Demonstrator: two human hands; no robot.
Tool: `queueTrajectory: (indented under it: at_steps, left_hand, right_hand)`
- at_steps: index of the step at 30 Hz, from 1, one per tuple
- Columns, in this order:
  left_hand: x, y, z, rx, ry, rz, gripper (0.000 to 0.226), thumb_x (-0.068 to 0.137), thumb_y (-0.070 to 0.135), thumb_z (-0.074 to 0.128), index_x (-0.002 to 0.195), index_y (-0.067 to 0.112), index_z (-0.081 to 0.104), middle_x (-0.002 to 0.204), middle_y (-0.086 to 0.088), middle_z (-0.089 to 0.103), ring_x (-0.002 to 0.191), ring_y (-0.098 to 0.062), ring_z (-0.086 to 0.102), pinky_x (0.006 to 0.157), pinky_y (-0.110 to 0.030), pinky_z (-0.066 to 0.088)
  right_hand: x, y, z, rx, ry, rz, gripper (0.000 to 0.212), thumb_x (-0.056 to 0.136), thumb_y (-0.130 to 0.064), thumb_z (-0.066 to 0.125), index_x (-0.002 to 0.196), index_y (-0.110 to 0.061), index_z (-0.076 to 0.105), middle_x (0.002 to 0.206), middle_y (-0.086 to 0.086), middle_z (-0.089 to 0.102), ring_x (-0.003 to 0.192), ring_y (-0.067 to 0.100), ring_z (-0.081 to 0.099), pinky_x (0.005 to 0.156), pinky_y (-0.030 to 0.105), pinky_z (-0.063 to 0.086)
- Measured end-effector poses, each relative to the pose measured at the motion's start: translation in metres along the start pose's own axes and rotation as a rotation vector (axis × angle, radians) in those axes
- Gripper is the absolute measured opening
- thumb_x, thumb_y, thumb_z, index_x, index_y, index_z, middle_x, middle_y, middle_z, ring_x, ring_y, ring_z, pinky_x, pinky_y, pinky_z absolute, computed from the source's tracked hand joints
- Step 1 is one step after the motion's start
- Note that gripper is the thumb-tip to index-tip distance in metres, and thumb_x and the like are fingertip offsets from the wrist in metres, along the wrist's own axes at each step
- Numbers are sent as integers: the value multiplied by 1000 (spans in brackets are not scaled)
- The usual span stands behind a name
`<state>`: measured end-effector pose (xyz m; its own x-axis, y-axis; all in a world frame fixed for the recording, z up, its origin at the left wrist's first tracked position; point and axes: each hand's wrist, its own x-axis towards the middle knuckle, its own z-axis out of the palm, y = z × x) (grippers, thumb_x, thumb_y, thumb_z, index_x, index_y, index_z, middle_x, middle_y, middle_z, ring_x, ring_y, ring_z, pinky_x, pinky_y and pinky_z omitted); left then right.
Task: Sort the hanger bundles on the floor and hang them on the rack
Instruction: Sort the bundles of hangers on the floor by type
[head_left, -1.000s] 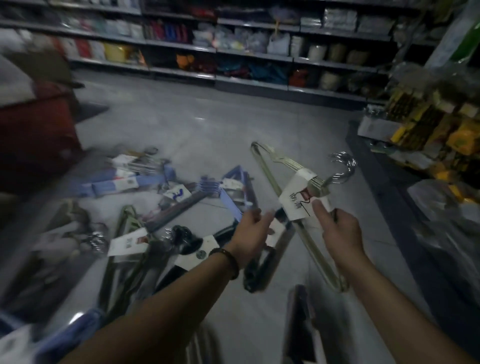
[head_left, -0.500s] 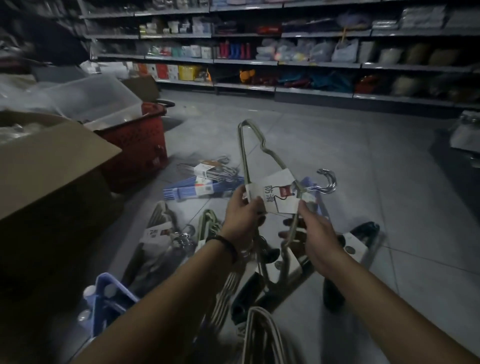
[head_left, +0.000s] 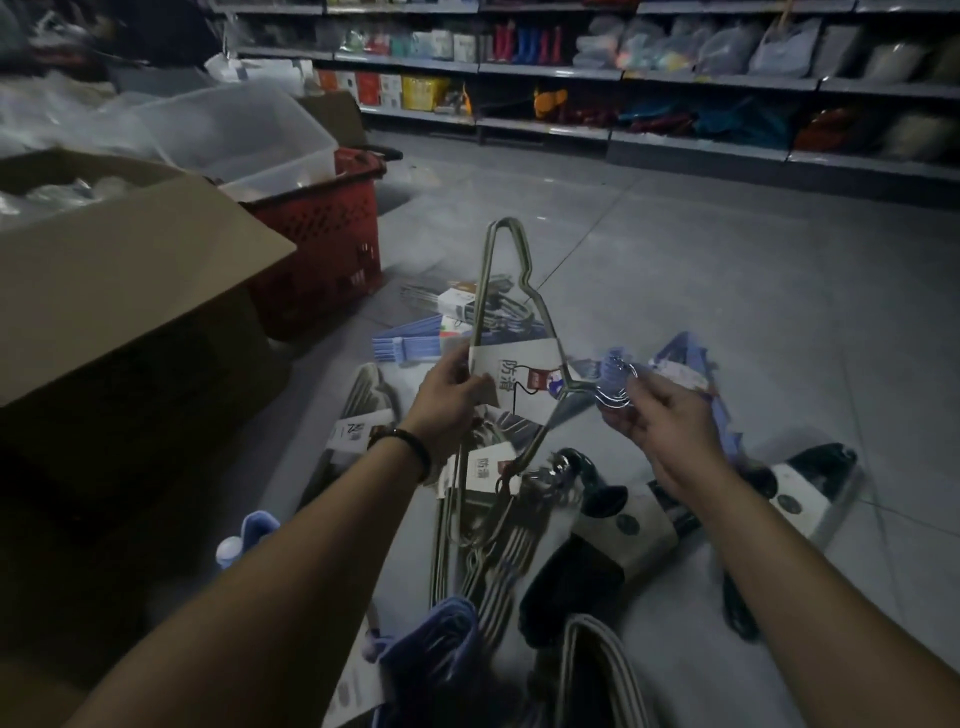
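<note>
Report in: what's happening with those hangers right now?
Left hand grips bundle. Right hand pinches its hooks. Pile lies beneath on floor.

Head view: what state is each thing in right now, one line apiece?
held hanger bundle, held above the floor, hooks pointing right.
left hand, grips the held hanger bundle.
right hand, pinches the hooks.
cardboard box, flap open.
red basket, upright on the floor.
blue hanger bundle, lying on the floor.
black hanger bundle, lying on the floor.
</note>
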<state>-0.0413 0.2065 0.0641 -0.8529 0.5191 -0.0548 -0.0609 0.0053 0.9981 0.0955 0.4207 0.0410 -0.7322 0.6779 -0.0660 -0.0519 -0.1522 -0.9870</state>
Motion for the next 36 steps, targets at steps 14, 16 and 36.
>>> queueTrajectory:
  at_steps: [14,16,36]
  left_hand:
    - [4,-118,-21,308,92,-374,36,99,6,65,131,20,58,122,-11,71,106,-29,72,94,-51,62]
    - [-3,-132,-15,405,160,-352,38,100,12,65,134,27,58,124,-9,69,112,-28,69,98,-50,60]
    - [0,-184,34,1316,-57,-271,86,99,77,26,159,44,-26,168,-8,-38,157,-49,-17,114,-73,26]
  right_hand:
    - [12,110,34,-303,48,276,19,98,-9,70,106,-26,75,88,5,80,84,25,75,90,50,63]
    - [9,121,33,-388,32,275,25,98,-11,69,116,-29,75,88,-2,79,86,22,76,91,48,62]
    - [124,80,112,-1568,-662,35,39,101,-9,55,137,-18,66,135,5,63,115,27,60,98,33,51]
